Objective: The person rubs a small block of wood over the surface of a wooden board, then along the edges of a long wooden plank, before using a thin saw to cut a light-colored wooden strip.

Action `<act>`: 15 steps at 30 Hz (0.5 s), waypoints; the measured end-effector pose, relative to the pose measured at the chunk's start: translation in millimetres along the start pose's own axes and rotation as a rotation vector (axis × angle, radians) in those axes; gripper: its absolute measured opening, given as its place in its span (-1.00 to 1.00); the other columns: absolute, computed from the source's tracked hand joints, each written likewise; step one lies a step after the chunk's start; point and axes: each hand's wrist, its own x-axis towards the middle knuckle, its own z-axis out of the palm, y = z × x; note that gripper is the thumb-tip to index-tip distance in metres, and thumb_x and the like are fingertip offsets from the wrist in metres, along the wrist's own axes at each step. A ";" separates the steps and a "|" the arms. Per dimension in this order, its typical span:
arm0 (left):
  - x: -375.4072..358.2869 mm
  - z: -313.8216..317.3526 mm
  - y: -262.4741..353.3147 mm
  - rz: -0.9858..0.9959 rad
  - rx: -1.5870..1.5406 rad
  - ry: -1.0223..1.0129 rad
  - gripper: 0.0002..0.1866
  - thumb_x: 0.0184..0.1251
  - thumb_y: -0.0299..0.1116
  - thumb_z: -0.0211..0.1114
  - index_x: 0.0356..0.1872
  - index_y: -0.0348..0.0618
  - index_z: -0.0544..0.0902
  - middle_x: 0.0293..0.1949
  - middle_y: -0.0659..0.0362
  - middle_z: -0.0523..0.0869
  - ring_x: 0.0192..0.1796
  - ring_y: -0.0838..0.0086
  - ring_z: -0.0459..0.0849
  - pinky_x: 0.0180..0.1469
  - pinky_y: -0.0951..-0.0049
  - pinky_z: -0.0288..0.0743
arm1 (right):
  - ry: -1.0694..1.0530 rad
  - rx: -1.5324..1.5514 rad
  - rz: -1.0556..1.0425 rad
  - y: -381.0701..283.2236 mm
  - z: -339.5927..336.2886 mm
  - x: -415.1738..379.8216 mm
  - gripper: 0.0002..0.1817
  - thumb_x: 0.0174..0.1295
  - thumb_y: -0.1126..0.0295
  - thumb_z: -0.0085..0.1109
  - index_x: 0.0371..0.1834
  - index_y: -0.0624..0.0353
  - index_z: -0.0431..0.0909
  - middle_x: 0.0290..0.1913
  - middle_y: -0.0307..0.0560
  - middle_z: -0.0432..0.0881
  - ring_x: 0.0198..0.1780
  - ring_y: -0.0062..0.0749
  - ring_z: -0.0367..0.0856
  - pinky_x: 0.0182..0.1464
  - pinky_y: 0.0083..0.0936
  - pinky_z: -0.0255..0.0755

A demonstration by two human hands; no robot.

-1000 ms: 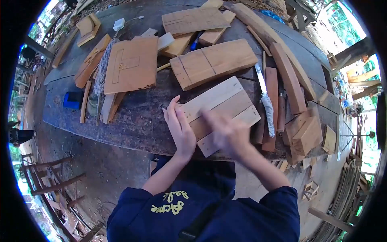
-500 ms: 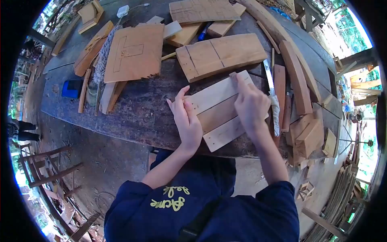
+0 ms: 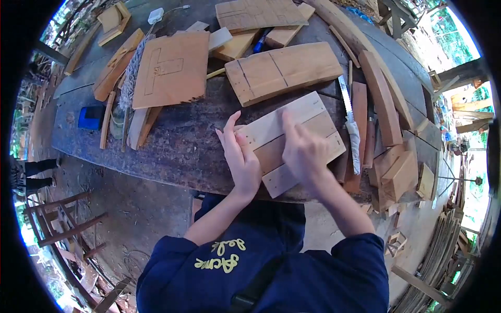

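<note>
A pale rectangular panel of three joined wooden slats (image 3: 292, 141) was laid flat on the near edge of a dark, worn wooden workbench (image 3: 172, 141), tilted so that its far corner pointed away to the right. The left hand (image 3: 241, 159) was pressed flat and open against the panel's left end, fingers extended, apparently so that the panel was kept from sliding. The right hand (image 3: 302, 151) was laid on top of the middle slat with its fingers curled and one finger stretched forward; whether anything small was pinched under it could not be told.

Just beyond the panel, a broad light-brown board marked with dark pencil lines (image 3: 284, 70) was lying. To the panel's right, a hand saw with a cloth-wrapped handle (image 3: 350, 122) was set alongside several reddish wooden strips (image 3: 378, 99), close enough to be reached. Well to the panel's left, a square plywood sheet with a drawn T-shaped outline (image 3: 171, 70) was resting on scrap lengths, and farther left a small blue box (image 3: 90, 117) was placed.
</note>
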 end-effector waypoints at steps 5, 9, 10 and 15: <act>0.8 -0.1 -1.6 0.030 0.039 -0.010 -0.62 0.63 -0.50 -0.21 0.31 -0.26 0.45 0.23 0.01 0.53 0.20 0.31 0.51 0.31 0.36 0.30 | 0.002 -0.017 0.035 16.5 -27.6 -19.6 -0.35 0.04 0.50 0.14 0.33 0.01 0.57 -0.47 -0.15 0.57 -0.63 -0.24 0.59 -0.51 -0.28 0.52; -0.7 0.5 -2.9 0.047 0.053 -0.022 -0.64 0.63 -0.50 -0.20 0.28 -0.27 0.46 0.23 0.01 0.54 0.26 0.26 0.50 0.37 0.33 0.27 | 0.118 -0.022 0.183 24.1 -15.2 -5.4 -0.36 0.05 0.48 0.13 0.33 0.05 0.56 -0.49 -0.13 0.56 -0.63 -0.23 0.58 -0.51 -0.24 0.51; 0.0 1.2 -2.3 0.043 0.043 -0.012 -0.65 0.63 -0.50 -0.20 0.27 -0.27 0.46 0.24 0.01 0.54 0.26 0.26 0.50 0.38 0.33 0.27 | 0.067 -0.029 0.147 2.8 -13.4 -10.1 -0.38 0.06 0.47 0.12 0.32 0.06 0.58 -0.49 -0.13 0.55 -0.63 -0.23 0.57 -0.51 -0.24 0.52; 1.2 0.6 -1.9 0.031 0.032 -0.023 -0.65 0.63 -0.50 -0.20 0.27 -0.27 0.46 0.25 0.02 0.54 0.25 0.26 0.51 0.37 0.34 0.28 | -0.026 0.109 -0.030 -9.5 -19.3 -23.7 -0.37 0.07 0.43 0.13 0.34 0.05 0.55 -0.46 -0.10 0.56 -0.61 -0.24 0.58 -0.52 -0.23 0.51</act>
